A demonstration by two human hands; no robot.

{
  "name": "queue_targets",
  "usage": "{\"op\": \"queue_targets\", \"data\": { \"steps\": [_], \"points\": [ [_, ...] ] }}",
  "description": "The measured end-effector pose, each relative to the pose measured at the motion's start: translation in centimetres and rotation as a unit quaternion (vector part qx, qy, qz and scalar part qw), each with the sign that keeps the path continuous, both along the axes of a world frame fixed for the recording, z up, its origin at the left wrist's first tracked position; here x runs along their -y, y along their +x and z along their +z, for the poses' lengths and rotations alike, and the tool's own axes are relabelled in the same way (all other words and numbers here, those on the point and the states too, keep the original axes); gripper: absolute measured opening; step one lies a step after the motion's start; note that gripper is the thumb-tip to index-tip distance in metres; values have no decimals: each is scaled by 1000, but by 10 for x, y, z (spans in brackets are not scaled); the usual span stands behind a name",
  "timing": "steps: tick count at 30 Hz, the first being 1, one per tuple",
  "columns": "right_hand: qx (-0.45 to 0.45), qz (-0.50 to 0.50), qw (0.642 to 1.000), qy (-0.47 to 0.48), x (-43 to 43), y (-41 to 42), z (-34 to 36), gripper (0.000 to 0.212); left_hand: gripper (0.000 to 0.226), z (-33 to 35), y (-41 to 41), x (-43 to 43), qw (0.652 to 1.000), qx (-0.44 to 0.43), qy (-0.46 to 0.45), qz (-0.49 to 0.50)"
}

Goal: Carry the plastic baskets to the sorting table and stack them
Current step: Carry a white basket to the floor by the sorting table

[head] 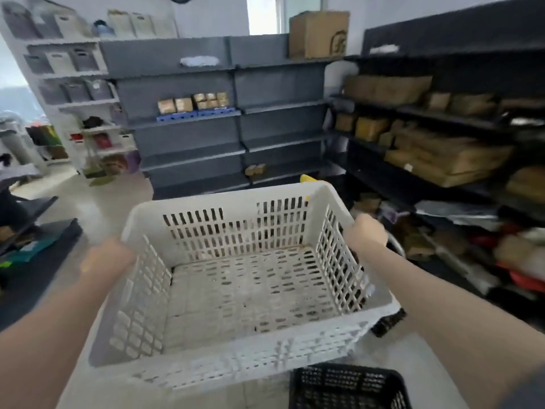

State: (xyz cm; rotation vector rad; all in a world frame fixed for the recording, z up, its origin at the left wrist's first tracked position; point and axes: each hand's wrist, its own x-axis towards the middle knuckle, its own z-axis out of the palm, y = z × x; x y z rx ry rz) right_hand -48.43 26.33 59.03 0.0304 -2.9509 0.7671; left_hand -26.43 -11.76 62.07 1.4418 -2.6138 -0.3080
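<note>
— Across the top and right of the frame, what sort of room is this?
— A storeroom with a pale floor [97,208]. Grey metal shelving [224,119] fills the upper centre, a cardboard box [318,33] sits on its top right corner, and black shelving [442,119] runs down the right side, loaded with brown packages.

— And the containers?
— A white slatted plastic basket [236,278] takes up the centre and lower centre, held off the floor and tilted, its right side higher. Nothing lies in it; the bottom looks scuffed and dirty. A black basket [348,385] shows at the bottom edge, right of centre, below the white one. Grey and white storage bins [59,60] line the white shelves at upper left. Small brown boxes [191,103] sit on blue trays on a grey shelf.

— How are the hands placed?
— The left hand [107,261] has its grip closed on the basket's left rim; the right hand [365,234] has its grip closed on the right rim.

— Anything hard to make out?
— The left hand is blurred. The black basket is cut off by the frame, so I cannot tell what it holds. A dark piece under the white basket's right corner and a yellow bit behind its far rim cannot be identified
</note>
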Motion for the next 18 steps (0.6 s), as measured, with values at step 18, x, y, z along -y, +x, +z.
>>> {"op": "queue_targets", "data": {
  "steps": [18],
  "points": [
    [-24,-406,913,14,-505,49,45,11,24,55,-276,-473,939,-9,62,-337]
  ]
}}
